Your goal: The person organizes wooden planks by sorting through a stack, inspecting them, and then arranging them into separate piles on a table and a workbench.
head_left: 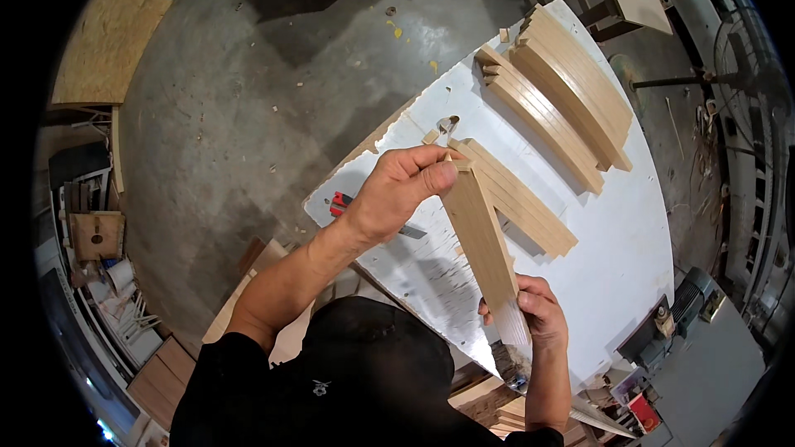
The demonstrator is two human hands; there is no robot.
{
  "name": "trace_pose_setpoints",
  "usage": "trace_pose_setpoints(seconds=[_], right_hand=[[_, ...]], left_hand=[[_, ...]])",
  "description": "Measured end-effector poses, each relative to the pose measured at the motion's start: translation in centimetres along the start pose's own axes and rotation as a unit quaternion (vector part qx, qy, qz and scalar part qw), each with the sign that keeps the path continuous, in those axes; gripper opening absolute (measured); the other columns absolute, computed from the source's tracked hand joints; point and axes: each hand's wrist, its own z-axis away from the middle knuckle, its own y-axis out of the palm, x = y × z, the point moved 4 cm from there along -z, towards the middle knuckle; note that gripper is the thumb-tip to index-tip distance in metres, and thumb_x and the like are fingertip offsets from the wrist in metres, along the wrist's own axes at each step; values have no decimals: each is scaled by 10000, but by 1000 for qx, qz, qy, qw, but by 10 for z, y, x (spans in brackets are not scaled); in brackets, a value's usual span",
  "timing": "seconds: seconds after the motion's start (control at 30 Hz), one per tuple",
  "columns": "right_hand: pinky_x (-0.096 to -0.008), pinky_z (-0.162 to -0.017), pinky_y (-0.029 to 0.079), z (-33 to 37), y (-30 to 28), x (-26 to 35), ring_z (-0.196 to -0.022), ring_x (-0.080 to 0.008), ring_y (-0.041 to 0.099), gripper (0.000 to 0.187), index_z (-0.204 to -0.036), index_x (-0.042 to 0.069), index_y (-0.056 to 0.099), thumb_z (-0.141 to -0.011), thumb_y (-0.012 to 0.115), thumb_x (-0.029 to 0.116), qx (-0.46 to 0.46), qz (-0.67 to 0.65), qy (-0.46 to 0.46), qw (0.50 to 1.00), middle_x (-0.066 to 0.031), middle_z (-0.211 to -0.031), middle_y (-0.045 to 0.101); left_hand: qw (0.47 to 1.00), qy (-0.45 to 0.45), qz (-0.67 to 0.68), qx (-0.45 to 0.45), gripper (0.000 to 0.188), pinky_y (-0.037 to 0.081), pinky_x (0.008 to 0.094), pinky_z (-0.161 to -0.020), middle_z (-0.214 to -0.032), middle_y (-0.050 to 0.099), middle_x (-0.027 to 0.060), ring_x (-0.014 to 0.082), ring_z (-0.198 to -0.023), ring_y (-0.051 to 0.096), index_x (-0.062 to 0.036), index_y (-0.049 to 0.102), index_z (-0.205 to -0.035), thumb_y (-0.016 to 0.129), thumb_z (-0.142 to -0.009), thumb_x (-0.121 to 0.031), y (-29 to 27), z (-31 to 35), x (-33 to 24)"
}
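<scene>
A light wooden slat (480, 240) is held up over the white work table (613, 281), slanting across my front. At its far end, my left hand (406, 190) is closed, the thumb lying by a pointed, cut tip. My right hand (540, 310) grips the near end, fingers wrapped around its edge. Just beyond the slat, a short stack of wooden strips (530, 211) lies on the table. Partly hidden under my left wrist is a tool with a red and black handle (339, 204) and a grey blade.
Two groups of curved wooden pieces, a narrower row (542, 120) and a wider stack (580, 83), lie at the table's far right. An electric motor (691, 302) sits on a grey machine top (712, 364) at right. Wood scraps and boards (95, 236) line the left.
</scene>
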Motion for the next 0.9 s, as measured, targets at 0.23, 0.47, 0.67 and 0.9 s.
trace_pose_setpoints(seconds=[0.23, 0.47, 0.67, 0.9], right_hand=[[-357, -723, 559, -8, 13, -12, -789, -271, 685, 703, -1216, -150, 567, -855, 661, 446, 52, -29, 49, 997, -251, -974, 681], [-376, -614, 571, -24, 47, -23, -774, -296, 688, 730, -1125, -113, 599, -850, 662, 560, 3, -5, 36, 999, -253, -1005, 667], [-359, -560, 554, -38, 50, -40, -703, -263, 676, 733, -1177, -91, 567, -851, 668, 558, -36, -91, 49, 994, -209, -953, 678], [-332, -597, 568, -57, 72, -56, -719, -216, 666, 709, -1094, -55, 590, -881, 609, 621, -65, -71, 55, 994, -163, -924, 679]], left_hand=[[1000, 7, -8, -18, 330, 460, 241, -865, -987, 669, -7, 52, -939, 558, 39, 654, -1175, 587, -1004, -235, -10, 9, -6], [994, -15, 7, -109, 429, 447, 318, -967, -1137, 639, 91, 158, -1060, 585, 12, 576, -1278, 644, -957, -264, -38, 21, 3], [643, 175, -744, 60, 585, 382, 444, -1016, -1152, 552, 169, 345, -1117, 499, -46, 566, -1277, 733, -776, -296, -58, 77, 70], [747, 78, -659, -32, 355, 433, 435, -885, -1069, 557, 157, 334, -1010, 549, -44, 580, -1124, 704, -821, -183, -131, 85, 47]])
